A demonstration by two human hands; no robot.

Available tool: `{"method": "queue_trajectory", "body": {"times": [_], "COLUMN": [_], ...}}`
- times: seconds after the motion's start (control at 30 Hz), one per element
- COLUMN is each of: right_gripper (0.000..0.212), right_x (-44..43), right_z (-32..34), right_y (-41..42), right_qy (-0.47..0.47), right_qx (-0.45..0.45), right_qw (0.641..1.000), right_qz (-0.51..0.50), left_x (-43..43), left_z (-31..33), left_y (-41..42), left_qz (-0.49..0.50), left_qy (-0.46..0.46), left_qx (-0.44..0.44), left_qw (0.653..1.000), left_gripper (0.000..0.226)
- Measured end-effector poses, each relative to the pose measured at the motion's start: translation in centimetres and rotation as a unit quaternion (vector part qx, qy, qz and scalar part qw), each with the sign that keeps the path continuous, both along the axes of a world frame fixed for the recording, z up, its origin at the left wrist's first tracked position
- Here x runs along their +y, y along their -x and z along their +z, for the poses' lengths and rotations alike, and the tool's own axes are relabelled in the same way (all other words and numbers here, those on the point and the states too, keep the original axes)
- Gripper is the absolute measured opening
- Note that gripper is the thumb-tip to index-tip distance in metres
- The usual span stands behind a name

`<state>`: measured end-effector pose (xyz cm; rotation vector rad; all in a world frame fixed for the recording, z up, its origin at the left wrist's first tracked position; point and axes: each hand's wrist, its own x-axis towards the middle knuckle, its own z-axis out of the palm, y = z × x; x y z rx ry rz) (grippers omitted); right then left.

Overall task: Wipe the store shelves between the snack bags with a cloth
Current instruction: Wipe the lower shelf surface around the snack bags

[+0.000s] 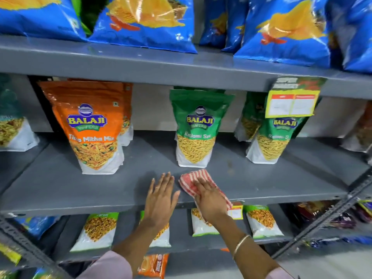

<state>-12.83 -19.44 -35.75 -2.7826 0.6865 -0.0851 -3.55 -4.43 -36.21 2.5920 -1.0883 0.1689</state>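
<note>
Down on the grey middle shelf (60,188), near its front edge and about midway along it, the right hand (209,196) lies flat on a red-and-white striped cloth (196,178), fingers (198,185) spread and pressed onto the fabric rather than curled around it. The cloth is bunched, one end reaching toward the back of the shelf and the other hanging over the front edge under the wrist. A thin gold bangle (240,245) circles the right forearm.

Just beside it, the left hand (161,200) rests palm down on the bare shelf, fingers straight and slightly fanned, holding nothing; a ring (157,187) shows on one finger. The two hands are close but apart.

Behind the cloth stands a green Balaji bag (196,127), upright, with a second green bag (271,139) toward the right end of the shelf and an orange Balaji bag (92,125) toward the left. A yellow price tag (291,104) hangs from the front edge of the upper shelf (141,63), which carries blue chip bags (145,21).
</note>
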Motion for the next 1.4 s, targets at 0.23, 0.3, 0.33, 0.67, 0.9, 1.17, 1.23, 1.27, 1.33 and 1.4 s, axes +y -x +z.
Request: {"method": "queue_trajectory", "body": {"times": [0.23, 0.3, 0.33, 0.67, 0.9, 1.17, 1.23, 1.27, 1.33, 1.4], "right_gripper": [0.057, 0.050, 0.050, 0.035, 0.080, 0.069, 0.051, 0.048, 0.045, 0.042], "right_x": [-8.1, -7.7, -7.4, -17.6, -23.2, -23.9, -23.7, -23.3, -22.1, -20.7], "right_z": [1.8, 2.5, 1.9, 7.0, 4.5, 2.6, 1.8, 1.4, 1.0, 0.5], "right_y": [4.6, 4.6, 4.4, -0.1, -8.0, -10.0, -8.3, -7.2, -4.4, -1.4], "right_qy": [-0.023, -0.034, -0.032, -0.159, -0.043, -0.026, -0.039, -0.019, -0.010, -0.025], "right_qx": [-0.009, -0.014, -0.011, -0.174, 0.111, 0.048, 0.012, 0.003, -0.016, -0.018], "right_qw": [0.997, 0.998, 0.999, 0.969, 0.993, 0.990, 0.992, 0.990, 0.985, 0.986], "right_qz": [-0.080, -0.046, -0.011, -0.073, 0.000, 0.134, 0.123, 0.139, 0.170, 0.163], "left_x": [-5.8, -7.4, -8.2, -10.4, -9.7, -10.0, -10.1, -10.2, -10.2, -10.2], "left_z": [-1.2, -1.2, -1.3, -2.1, -3.1, -3.4, -3.3, -3.2, -3.0, -2.8], "left_y": [3.2, 3.8, 4.0, 3.5, 3.3, 3.2, 3.2, 3.3, 3.4, 3.5], "left_qz": [0.043, 0.051, 0.056, 0.058, 0.025, 0.038, 0.044, 0.045, 0.043, 0.044], "left_qy": [-0.032, -0.044, -0.048, -0.087, -0.092, -0.075, -0.084, -0.090, -0.099, -0.100], "left_qx": [-0.002, -0.005, -0.007, -0.004, 0.013, 0.006, 0.001, 0.001, 0.002, -0.004], "left_qw": [0.999, 0.998, 0.997, 0.994, 0.995, 0.996, 0.995, 0.995, 0.994, 0.994], "left_gripper": [0.080, 0.079, 0.078, 0.085, 0.086, 0.084, 0.085, 0.085, 0.087, 0.088]}}
